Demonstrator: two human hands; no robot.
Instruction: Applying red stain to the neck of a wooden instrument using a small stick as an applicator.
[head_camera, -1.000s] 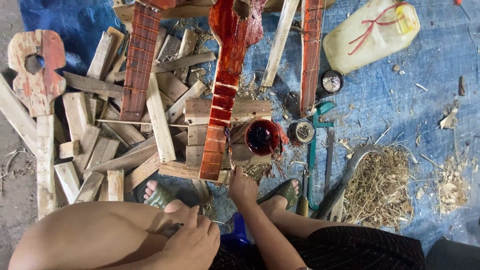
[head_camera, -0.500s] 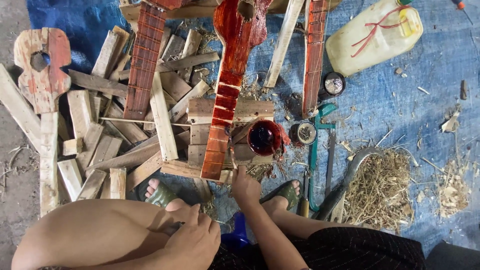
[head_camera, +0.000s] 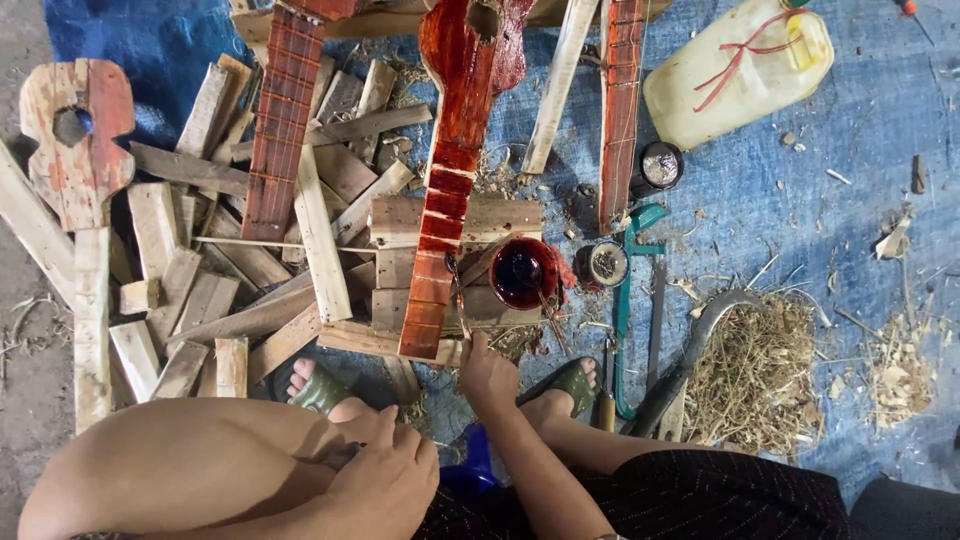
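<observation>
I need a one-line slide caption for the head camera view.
Seated person's right hand brushes red stain onto a wooden guitar neck beside a stain cup; left hand on knee.

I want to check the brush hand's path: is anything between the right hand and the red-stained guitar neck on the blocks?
Nothing visible does. The right hand sits just below the guitar neck's near end, holding a thin brush that already reaches it.

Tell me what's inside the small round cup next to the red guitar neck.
The cup holds dark red liquid, glossy on top. Its bottom is hidden by the liquid. The right hand holds a thin brush beside it.
</observation>
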